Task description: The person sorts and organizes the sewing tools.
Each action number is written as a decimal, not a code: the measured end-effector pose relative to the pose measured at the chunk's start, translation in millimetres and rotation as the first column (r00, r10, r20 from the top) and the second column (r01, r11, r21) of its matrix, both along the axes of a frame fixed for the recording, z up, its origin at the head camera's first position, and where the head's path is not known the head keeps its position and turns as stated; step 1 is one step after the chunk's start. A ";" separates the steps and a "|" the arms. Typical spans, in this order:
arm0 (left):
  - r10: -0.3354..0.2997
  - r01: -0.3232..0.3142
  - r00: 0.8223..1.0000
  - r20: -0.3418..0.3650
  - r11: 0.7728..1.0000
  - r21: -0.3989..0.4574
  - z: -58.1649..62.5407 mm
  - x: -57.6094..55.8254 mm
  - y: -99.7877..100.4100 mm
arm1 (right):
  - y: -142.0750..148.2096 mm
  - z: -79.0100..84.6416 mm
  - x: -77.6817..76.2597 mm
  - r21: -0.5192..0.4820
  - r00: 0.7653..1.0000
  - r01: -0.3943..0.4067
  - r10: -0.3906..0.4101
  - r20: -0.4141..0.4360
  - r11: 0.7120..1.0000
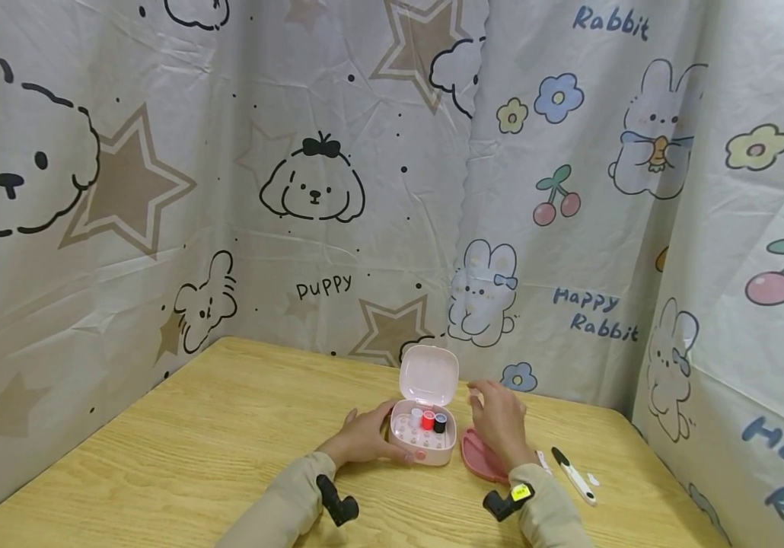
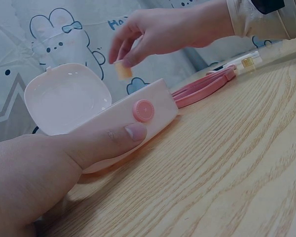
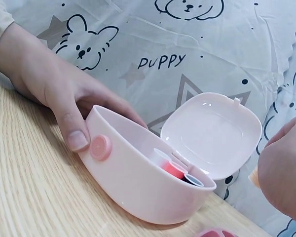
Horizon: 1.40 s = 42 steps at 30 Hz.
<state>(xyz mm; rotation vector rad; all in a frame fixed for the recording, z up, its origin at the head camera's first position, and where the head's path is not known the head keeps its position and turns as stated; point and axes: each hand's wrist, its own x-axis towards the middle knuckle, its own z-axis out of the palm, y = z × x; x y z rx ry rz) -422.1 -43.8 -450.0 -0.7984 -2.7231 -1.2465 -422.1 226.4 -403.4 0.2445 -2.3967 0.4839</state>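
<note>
on grained wood point(image 2: 227, 148), left fingers point(image 3: 117, 107) grip a rounded box point(image 3: 138, 182); right fingers point(image 2: 121, 42) pinch an orange piece point(image 2: 124, 71).

This is a screened-off booth, cartoon-print curtains point(image 1: 378, 243) flanking a wood-grain table point(image 1: 248, 411).

- A pale cloth point(image 1: 378, 243) is hanging across the left and far sides, showing outlined puppies point(image 1: 314, 204), brown stars point(image 1: 128, 183) and the word "PUPPY" point(image 1: 324, 287).
- A second pale cloth point(image 1: 591, 259) is covering the right side and the right part of the far side, carrying rabbits point(image 1: 659, 144), cherries point(image 1: 556, 207), flowers point(image 1: 559, 97) and blue lettering point(image 1: 611, 23).
- Both cloths are falling in loose folds, with wrinkles catching the light.
- A yellowish wood-grain table point(image 1: 241, 426) is stretching from near to far, its far edge running along the cloths.
- Soft light is spreading over everything, leaving gentle shading in the folds.
</note>
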 end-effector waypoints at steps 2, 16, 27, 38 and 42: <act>0.002 -0.002 1.000 -0.001 1.000 -0.004 0.0 0.2 0.1 | -2.0 1.5 0.8 -0.001 1.000 -0.008 0.008 -0.009 1.000; 0.006 -0.006 1.000 0.001 1.000 -0.015 0.1 1.8 -0.2 | -10.6 7.1 3.5 0.005 0.999 -0.016 0.016 0.028 1.000; -0.009 0.009 1.000 -0.003 1.000 -0.008 0.1 -0.1 -0.9 | -23.2 10.6 5.1 0.032 0.997 -0.082 0.081 0.013 0.996; -0.010 0.010 1.000 -0.002 1.000 -0.008 1.8 1.2 -0.3 | -45.6 13.8 7.9 0.043 0.989 -0.147 0.145 0.037 0.988; -0.005 0.005 1.000 -0.009 1.000 -0.021 2.4 1.7 -0.1 | -54.4 15.2 7.3 0.090 0.983 -0.182 0.180 0.031 0.979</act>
